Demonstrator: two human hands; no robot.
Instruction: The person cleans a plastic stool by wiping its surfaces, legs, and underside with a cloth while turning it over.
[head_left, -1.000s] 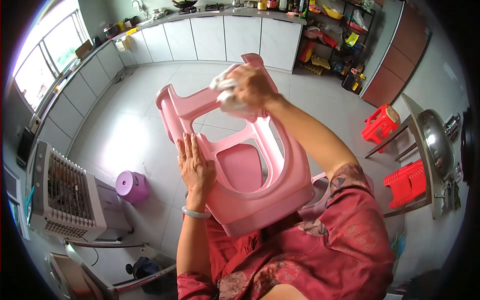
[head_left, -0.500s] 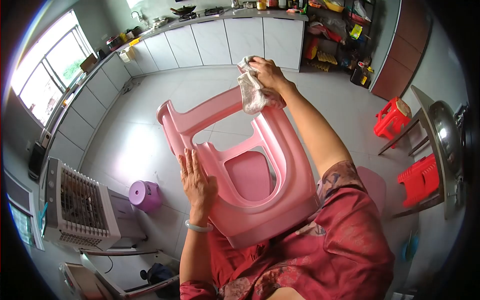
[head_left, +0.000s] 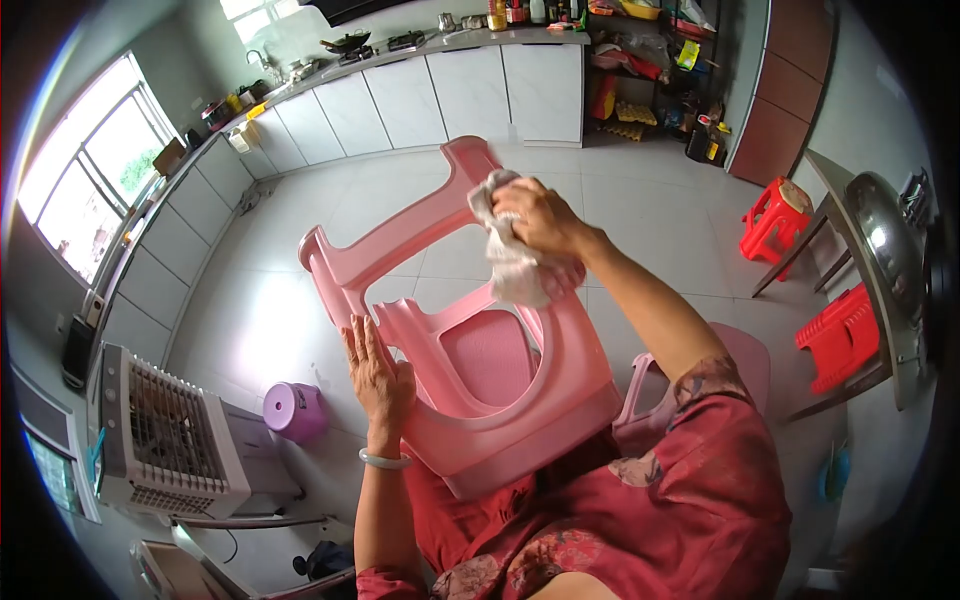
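A pink plastic chair (head_left: 500, 455) is tipped up in front of my lap, its legs and open frame facing away from me. Flat against its left side lies my left hand (head_left: 379, 380), fingers stretched out and a pale bangle on the wrist. My right hand (head_left: 540, 218) is closed round a crumpled whitish cloth (head_left: 515, 270), which hangs over the frame's upper right part. The cloth hides that part of the chair, and motion blurs its lower end slightly.
Beside my right arm stands another pink plastic piece (head_left: 735, 365). A purple stool (head_left: 295, 411) and an air cooler (head_left: 170, 430) are on the left. Red stools (head_left: 775, 222) stand by a table (head_left: 850, 225) on the right. White cabinets (head_left: 400, 105) line the back.
My right hand has moved down and slightly right with the cloth, uncovering the chair's upper corner. The chair has shifted a little left and down in view, with my left hand still on it.
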